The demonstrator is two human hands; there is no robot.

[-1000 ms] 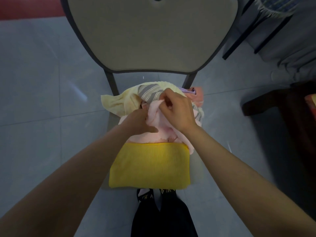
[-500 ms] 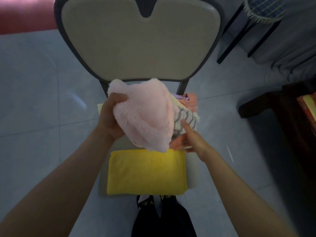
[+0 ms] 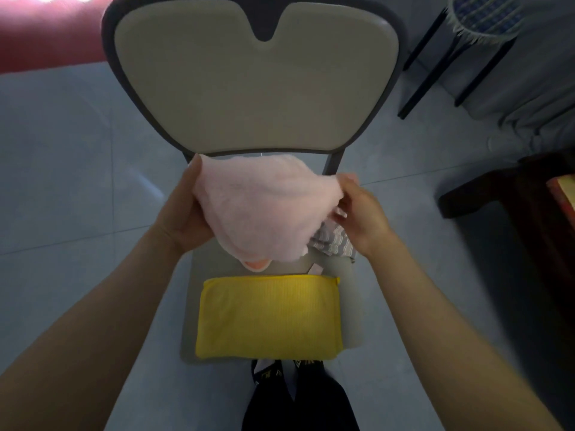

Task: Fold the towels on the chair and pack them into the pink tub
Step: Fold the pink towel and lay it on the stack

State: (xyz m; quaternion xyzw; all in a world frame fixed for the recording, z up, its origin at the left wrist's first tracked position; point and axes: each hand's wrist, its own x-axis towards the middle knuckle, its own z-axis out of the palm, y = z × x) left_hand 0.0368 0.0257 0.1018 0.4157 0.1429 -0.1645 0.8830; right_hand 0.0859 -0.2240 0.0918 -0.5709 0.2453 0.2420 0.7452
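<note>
The pink towel (image 3: 258, 213) hangs in the air above the seat of the chair (image 3: 255, 88), just in front of the backrest. The left hand (image 3: 183, 213) grips its left edge, with the thumb on top of the cloth. The right hand (image 3: 364, 213) pinches the right edge between the fingers. So both grips are closed on the same towel, and it sags between them in a loose bundle.

The towel looks fluffy, light and very soft. I judge it will not keep any shape by itself and will slide a little on the smooth seat. It is best to take it at two corners of one edge, so it opens flat.

A yellow towel (image 3: 267, 315), already folded, lies on the front part of the seat. A striped towel (image 3: 331, 242) and a peach cloth (image 3: 256, 265) lie under the pink one, partly hidden. These leave little free seat for folding. Dark furniture (image 3: 513, 206) stands at the right on the floor (image 3: 62, 181), well apart. A red shape (image 3: 46, 35) shows at the top left; I cannot tell if it is the tub.
</note>
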